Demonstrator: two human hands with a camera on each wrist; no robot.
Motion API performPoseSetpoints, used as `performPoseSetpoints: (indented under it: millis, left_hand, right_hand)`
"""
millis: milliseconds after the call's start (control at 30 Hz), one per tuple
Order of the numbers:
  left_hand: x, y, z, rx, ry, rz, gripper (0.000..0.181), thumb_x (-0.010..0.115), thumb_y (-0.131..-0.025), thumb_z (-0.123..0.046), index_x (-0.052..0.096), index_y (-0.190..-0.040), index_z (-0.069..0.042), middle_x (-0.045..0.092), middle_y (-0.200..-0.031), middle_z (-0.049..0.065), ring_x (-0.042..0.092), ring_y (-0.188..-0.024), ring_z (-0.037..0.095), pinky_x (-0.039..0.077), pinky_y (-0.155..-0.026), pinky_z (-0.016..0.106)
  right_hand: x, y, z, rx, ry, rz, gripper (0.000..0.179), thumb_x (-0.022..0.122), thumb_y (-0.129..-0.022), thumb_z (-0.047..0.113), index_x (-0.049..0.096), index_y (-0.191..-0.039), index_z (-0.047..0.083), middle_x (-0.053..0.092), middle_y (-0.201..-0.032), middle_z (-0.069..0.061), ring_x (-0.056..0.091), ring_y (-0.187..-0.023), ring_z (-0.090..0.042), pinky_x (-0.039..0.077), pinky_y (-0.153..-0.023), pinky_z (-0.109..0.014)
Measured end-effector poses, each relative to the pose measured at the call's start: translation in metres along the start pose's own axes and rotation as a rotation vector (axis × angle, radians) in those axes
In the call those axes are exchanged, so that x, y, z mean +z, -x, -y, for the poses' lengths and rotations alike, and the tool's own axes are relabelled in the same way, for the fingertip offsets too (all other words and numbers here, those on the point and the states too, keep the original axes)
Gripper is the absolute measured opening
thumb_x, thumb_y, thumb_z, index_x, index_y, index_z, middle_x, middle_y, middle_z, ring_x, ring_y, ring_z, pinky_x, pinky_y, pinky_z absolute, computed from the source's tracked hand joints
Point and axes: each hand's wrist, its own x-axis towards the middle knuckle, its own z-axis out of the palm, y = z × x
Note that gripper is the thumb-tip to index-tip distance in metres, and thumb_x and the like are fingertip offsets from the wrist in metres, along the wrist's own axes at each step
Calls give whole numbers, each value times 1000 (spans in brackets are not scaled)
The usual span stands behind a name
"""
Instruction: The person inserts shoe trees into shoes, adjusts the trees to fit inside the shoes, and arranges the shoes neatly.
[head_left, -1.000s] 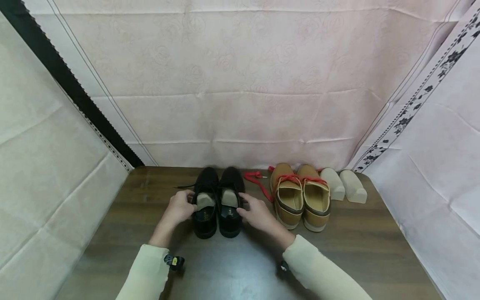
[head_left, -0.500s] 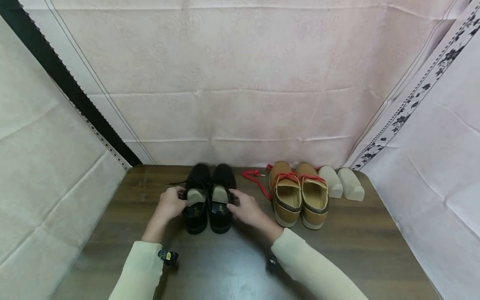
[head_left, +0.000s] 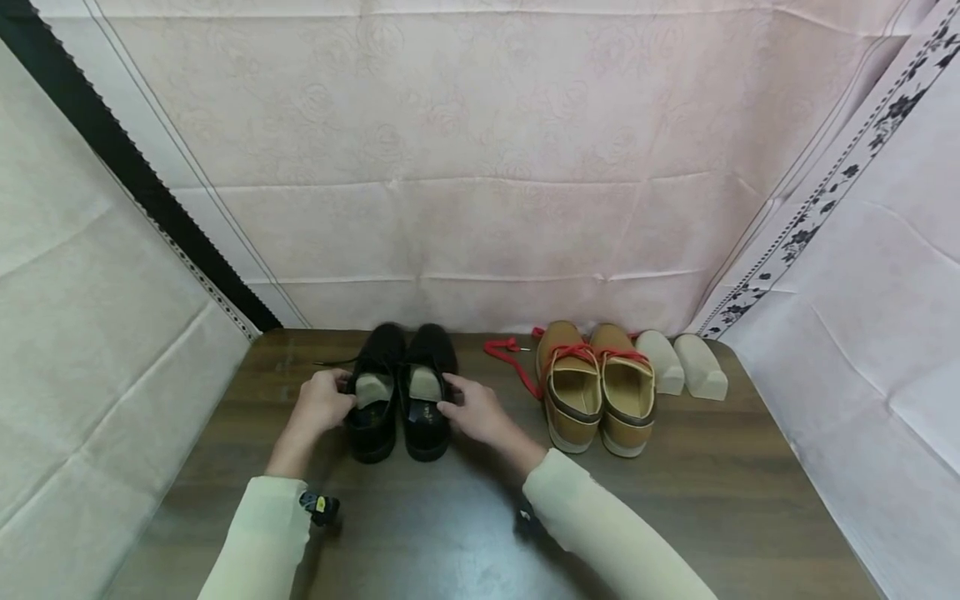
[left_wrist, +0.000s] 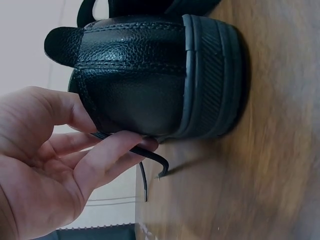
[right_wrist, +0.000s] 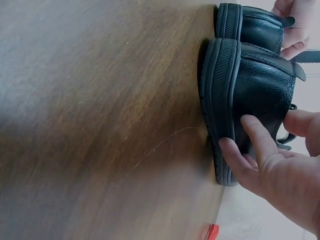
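Observation:
Two black leather lace-up shoes stand side by side on the wooden table, toes toward the back cloth. My left hand [head_left: 318,406] pinches the outer side of the left black shoe [head_left: 370,429], thumb at its collar; a loose black lace [left_wrist: 162,162] hangs by the fingers in the left wrist view. On the other side, my right hand [head_left: 480,410] holds the right black shoe [head_left: 426,433] by its outer wall, fingers against the leather in the right wrist view. A pale beige piece [head_left: 372,387] shows in the opening of each shoe.
Right of the black pair stand tan shoes [head_left: 573,425] with red laces. A loose red lace [head_left: 517,367] lies beside them. Two off-white blocks with rounded ends [head_left: 701,371] sit at the back right. Pale cloth [head_left: 465,233] hangs around the wooden table [head_left: 675,517].
Both black shoes have slid left along the table, carried by my two hands, widening the space between them and the tan pair. The view has shifted slightly.

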Motion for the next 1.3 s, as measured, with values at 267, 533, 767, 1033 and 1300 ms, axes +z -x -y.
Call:
performPoseSetpoints:
  millis: [267,533,767,1033,1300]
  left_hand:
    - [-9,-5,7,0,-2,14,48,61,-94,-4,55,-141,8,62,-128,32,71,-95,34,62,-61,33]
    - [-16,-8,10,1,-12,33,46,59,-95,-4,55,-140,8,61,-129,34,72,-91,34,62,-60,33]
    - [-20,-6,11,-1,-22,32,45,58,-93,-3,57,-136,9,62,-126,34,71,-86,29,61,-60,33]
    - [-25,-7,15,-6,-45,14,45,59,-91,-4,58,-134,9,64,-122,32,69,-91,33,61,-59,32]
    - [-22,-4,11,46,-145,-16,46,60,-97,-11,56,-139,8,64,-129,30,61,-118,45,59,-85,46]
  right_hand:
    - [4,-4,6,24,-38,8,56,67,-102,24,49,-155,18,68,-131,-18,68,-67,-9,54,-62,-25]
    - [7,-6,7,49,-67,13,57,67,-102,24,48,-155,19,73,-90,-8,66,-63,-10,52,-55,-25]
    - [11,-8,9,28,-65,8,58,67,-102,23,47,-156,17,69,-69,-7,61,-57,-10,49,-52,-24]
    - [15,-11,9,17,-71,-10,57,67,-101,23,48,-155,16,74,-98,-12,69,-66,-12,53,-58,-24]
    - [12,-8,0,1,-70,-16,58,65,-103,28,46,-156,17,58,-147,-16,75,-93,-19,60,-82,-35]
